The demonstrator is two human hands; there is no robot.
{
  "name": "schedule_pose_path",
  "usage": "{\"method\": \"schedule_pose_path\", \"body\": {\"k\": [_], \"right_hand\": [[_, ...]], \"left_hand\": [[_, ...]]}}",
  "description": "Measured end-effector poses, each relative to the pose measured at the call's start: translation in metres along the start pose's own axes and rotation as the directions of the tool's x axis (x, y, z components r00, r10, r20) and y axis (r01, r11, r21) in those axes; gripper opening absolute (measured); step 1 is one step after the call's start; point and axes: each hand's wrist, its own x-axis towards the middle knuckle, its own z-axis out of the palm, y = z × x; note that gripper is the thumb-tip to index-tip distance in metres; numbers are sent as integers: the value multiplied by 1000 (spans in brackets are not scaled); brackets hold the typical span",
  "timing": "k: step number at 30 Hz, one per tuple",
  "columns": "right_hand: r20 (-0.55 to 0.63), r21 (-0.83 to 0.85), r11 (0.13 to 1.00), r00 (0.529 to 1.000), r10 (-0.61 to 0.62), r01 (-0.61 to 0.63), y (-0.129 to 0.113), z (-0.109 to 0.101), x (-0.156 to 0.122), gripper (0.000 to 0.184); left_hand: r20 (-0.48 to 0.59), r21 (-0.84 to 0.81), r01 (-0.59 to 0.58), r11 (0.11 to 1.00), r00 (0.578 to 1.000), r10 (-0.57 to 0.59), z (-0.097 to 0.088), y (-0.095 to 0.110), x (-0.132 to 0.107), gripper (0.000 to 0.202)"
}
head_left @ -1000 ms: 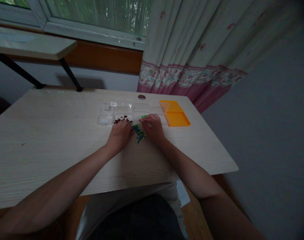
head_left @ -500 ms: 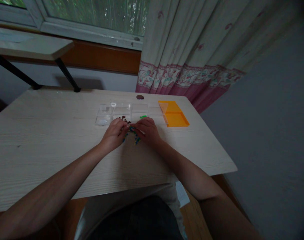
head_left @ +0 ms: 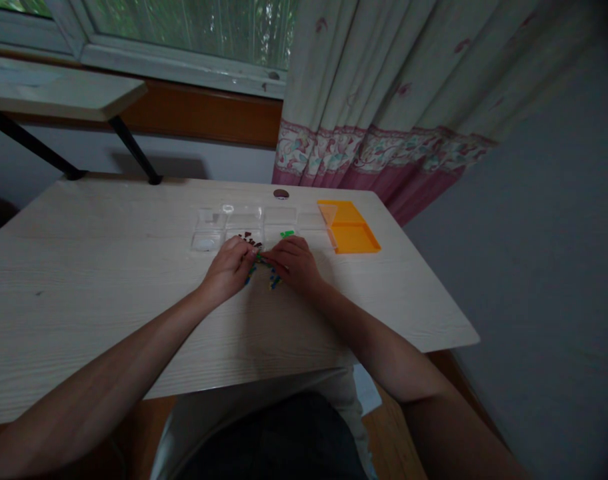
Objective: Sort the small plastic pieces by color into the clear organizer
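Observation:
My left hand (head_left: 230, 265) and my right hand (head_left: 295, 261) meet over the table, fingertips almost touching. Between them is a small cluster of green, blue and yellow building bricks (head_left: 259, 257), pinched by both hands. Parts of it are hidden by my fingers. More tiny blue and yellow bricks (head_left: 275, 279) show just below my right fingers. Dark brown pieces (head_left: 247, 235) lie in front of my left hand, by the clear trays. Behind my right hand sits a bright green piece (head_left: 287, 233). The pieces are too small to make out singly.
Clear compartment trays (head_left: 244, 217) stand in a row beyond my hands. At their right end lies an open orange box (head_left: 354, 237). A brown oval object (head_left: 281, 194) rests near the back edge of the pale table (head_left: 109, 287). A raised shelf (head_left: 59, 90) stands at the back left.
Both hands stay almost in place, with only slight finger shifts around the bricks. A little more green shows between the fingertips. The view has moved very slightly.

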Motion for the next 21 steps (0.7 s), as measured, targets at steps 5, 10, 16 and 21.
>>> {"method": "schedule_pose_path", "body": {"k": [5, 10, 16, 21], "right_hand": [[-41, -14, 999, 998, -51, 51, 2, 3, -1, 21], [-82, 1, 997, 994, -77, 78, 2, 3, -1, 22], [-90, 66, 998, 996, 10, -4, -1, 5, 0, 23], [-64, 160, 983, 993, 103, -92, -2, 8, 2, 20]], "left_hand": [[-4, -1, -7, 1000, 1000, 7, 1, -3, 0, 33], [-14, -24, -17, 1000, 1000, 17, 1, -2, 0, 30], [-40, -47, -2, 999, 999, 1, 1, 1, 0, 29], [-59, -34, 4, 999, 998, -6, 1, 3, -1, 27]]}}
